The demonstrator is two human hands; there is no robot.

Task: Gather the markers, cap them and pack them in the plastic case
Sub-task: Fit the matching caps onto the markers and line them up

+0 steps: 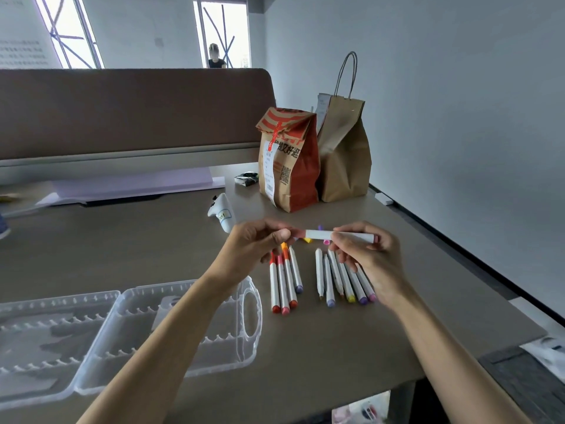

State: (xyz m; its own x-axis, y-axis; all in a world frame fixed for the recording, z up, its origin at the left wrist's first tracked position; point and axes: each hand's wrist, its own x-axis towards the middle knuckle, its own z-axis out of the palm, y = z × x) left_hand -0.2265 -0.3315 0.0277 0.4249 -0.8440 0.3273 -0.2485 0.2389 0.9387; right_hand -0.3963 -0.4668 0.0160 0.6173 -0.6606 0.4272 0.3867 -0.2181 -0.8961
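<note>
Above the table [336,356], mid-frame: both hands are on one marker [318,234], white barrel, held level and lifted clear of the surface. Left hand [253,246] pinches the pink cap [296,233] at the marker's left end between thumb and curled fingers. Cap touches the barrel end; can't tell if it's fully seated. Right hand [373,258] grips the right half of the barrel, fingers wrapped over the top, thumb underneath. The far end of the barrel sticks out past the fingers.

Below the hands, two rows of markers lie on the table, side by side. Left row [284,283]: four, with red, pink, orange and purple near ends. Right row [342,280]: about six, partly under the right hand. Some show yellow, purple or pink near ends, and one shows a bare tip. The rows are near each other, not touching.

Loose caps [307,240] sit just beyond the rows, behind the held marker; yellow, purple and pink are visible.

Plastic case [122,325]: clear, lying open and flat at the left, partly under the left forearm. Handle end is nearest the left row. No markers visible in its slots.

Back of table: red striped paper bag [287,166] beside a plain brown bag [344,154], touching. White handheld device [221,212] lies in front of them.
</note>
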